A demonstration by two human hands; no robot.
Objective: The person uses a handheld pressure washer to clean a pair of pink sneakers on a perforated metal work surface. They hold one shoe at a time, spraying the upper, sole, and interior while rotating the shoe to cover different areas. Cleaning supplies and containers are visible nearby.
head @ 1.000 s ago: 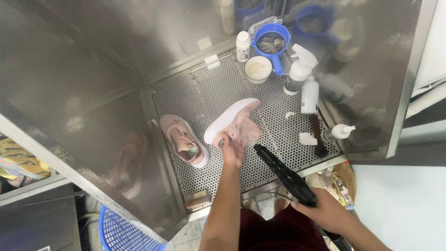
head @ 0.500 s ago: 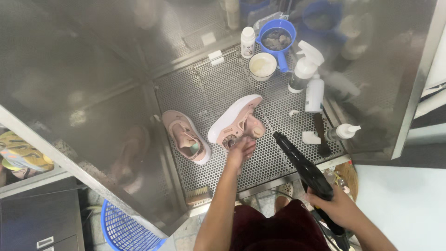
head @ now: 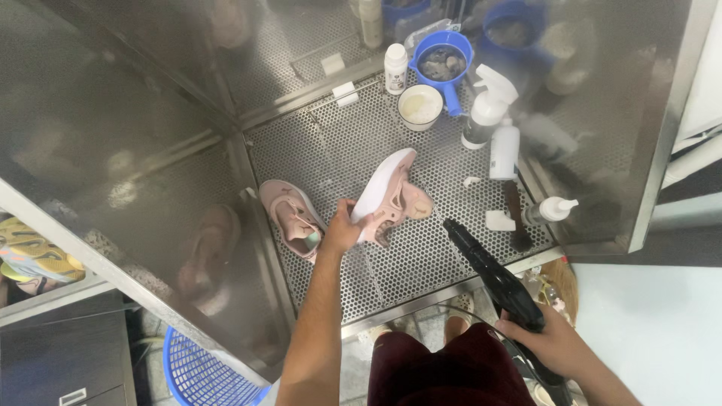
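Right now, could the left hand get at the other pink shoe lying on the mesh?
Probably yes. The left hand grips the tilted shoe, so it is occupied, but the other shoe lies just beside it on the mesh with nothing between.

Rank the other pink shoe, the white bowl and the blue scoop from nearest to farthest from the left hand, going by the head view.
1. The pink shoe, lying on the perforated floor just left of the left hand.
2. The white bowl, farther back and to the right.
3. The blue scoop, behind the bowl at the back wall.
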